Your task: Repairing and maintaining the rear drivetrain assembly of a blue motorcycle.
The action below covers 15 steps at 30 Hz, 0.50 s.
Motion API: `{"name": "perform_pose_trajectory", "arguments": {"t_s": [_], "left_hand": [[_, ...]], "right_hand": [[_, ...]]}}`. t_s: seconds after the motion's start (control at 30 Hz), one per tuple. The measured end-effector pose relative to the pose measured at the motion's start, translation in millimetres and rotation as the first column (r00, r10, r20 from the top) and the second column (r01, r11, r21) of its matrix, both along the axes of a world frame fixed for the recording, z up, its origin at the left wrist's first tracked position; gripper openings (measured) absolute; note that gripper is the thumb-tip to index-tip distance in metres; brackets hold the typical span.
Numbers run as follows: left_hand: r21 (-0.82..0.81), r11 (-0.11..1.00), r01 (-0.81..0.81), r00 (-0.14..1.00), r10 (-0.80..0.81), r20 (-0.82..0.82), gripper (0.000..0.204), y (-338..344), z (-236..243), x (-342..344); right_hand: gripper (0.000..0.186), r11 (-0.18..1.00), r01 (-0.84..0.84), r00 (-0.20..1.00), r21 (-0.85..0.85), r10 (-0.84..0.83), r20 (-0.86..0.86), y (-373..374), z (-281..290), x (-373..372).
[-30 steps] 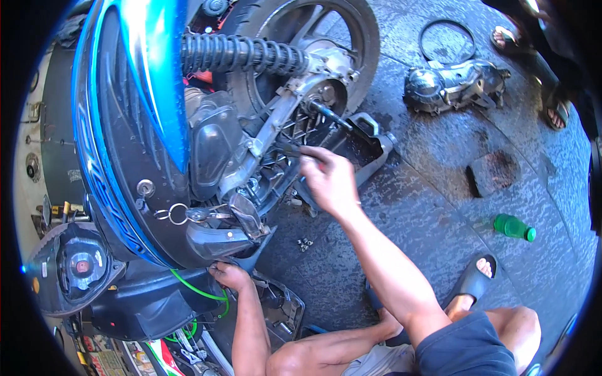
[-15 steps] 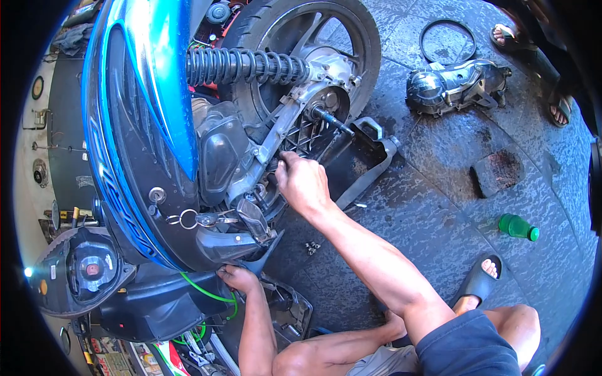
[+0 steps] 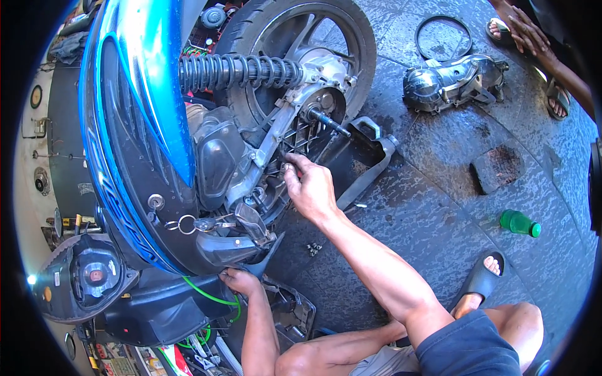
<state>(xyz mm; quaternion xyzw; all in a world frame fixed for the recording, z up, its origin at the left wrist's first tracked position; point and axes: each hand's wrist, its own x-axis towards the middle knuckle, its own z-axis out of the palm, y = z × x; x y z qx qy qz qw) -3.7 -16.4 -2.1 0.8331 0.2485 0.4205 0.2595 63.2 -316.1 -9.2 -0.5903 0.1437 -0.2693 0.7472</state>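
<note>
My right hand (image 3: pixel 307 188) reaches to the bare metal rear casing (image 3: pixel 269 144) of the blue scooter (image 3: pixel 157 75), below the protruding shaft (image 3: pixel 329 122). Its fingers are pinched; whatever they hold is too small to make out. My left hand (image 3: pixel 239 279) is low under the body, fingers curled at the dark plastic panel edge (image 3: pixel 257 263), partly hidden. Above are the coiled shock absorber (image 3: pixel 238 71) and rear wheel (image 3: pixel 360 50). A key ring (image 3: pixel 185 224) hangs from the dark body trim.
Another person's hands (image 3: pixel 527 34) and sandalled feet are at top right. On the tiled floor (image 3: pixel 426 257) lie a removed engine cover (image 3: pixel 445 84), black ring (image 3: pixel 444 20), dark pad (image 3: pixel 495 169), small nuts (image 3: pixel 313 249) and green bottle (image 3: pixel 519 222). Plastic panels (image 3: pixel 157 319) lie at lower left.
My right hand moved left and down, then slightly right again, staying at the casing. My left hand stays put. The other person's hands have come into view at top right.
</note>
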Motion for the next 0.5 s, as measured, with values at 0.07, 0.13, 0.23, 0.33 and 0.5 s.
{"name": "perform_pose_trajectory", "arguments": {"t_s": [0.07,0.13,0.23,0.33,0.5], "left_hand": [[0.026,1.0,0.0,1.0,0.0,-0.011,0.04,5,-2,-1],[0.058,0.998,-0.013,0.999,0.015,-0.038,0.041,16,-2,0],[0.083,0.997,-0.001,1.0,0.001,-0.004,0.043,21,-4,1],[0.044,0.999,0.027,1.0,-0.027,-0.01,0.042,14,-5,1],[0.012,1.0,-0.006,1.0,0.006,-0.006,0.041,11,1,0]], "right_hand": [[0.029,1.0,0.02,1.0,0.008,-0.02,0.002,2,-4,1],[0.027,0.995,-0.018,0.999,0.101,0.022,-0.032,-2,4,0],[0.025,0.977,-0.012,0.997,0.212,0.027,-0.068,-10,3,0],[0.025,0.926,-0.1,0.991,0.363,0.123,-0.042,-16,-6,13],[0.026,0.571,-0.112,0.993,0.813,0.101,0.066,-11,-7,24]]}}
